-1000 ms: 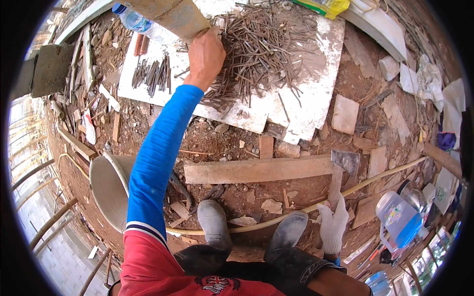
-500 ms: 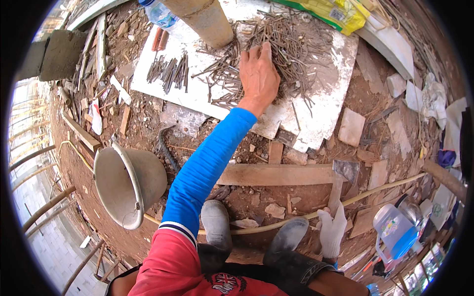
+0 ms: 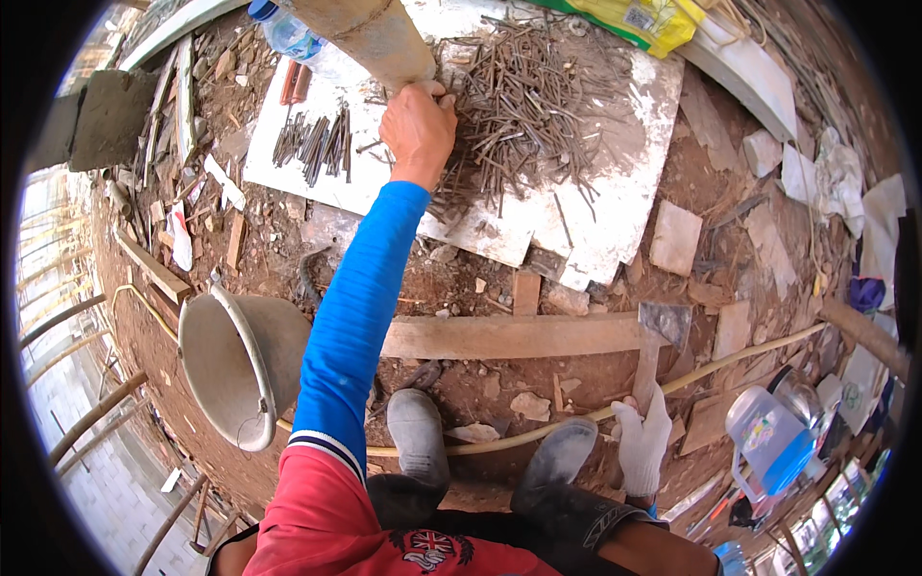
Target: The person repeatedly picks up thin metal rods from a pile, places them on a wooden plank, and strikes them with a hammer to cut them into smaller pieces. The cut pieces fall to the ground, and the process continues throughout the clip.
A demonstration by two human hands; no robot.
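Observation:
My bare left hand [image 3: 419,131], at the end of a blue sleeve, reaches onto a white board [image 3: 624,206]. Its fingers are curled at the foot of a thick grey-brown post [image 3: 379,43]; what they pinch, if anything, is hidden. Just right of it spreads a heap of rusty nails [image 3: 523,106]. Left of it, several nails [image 3: 315,144] lie side by side in a neater row. My right hand [image 3: 643,444], in a white knitted glove, is low on the right, closed round the handle of a hatchet-like tool with a flat grey head [image 3: 666,324].
A grey bucket [image 3: 230,365] stands left of my arm. A wooden plank [image 3: 509,337] and a yellowish hose [image 3: 730,367] cross the dirt before my boots. Behind the post are a water bottle [image 3: 285,31] and a yellow-green sack [image 3: 653,21]. A clear jug [image 3: 768,437] is at right.
My left hand has moved left from the nail heap to the foot of the post, its fingers now more curled. My gloved right hand stays at the tool's handle.

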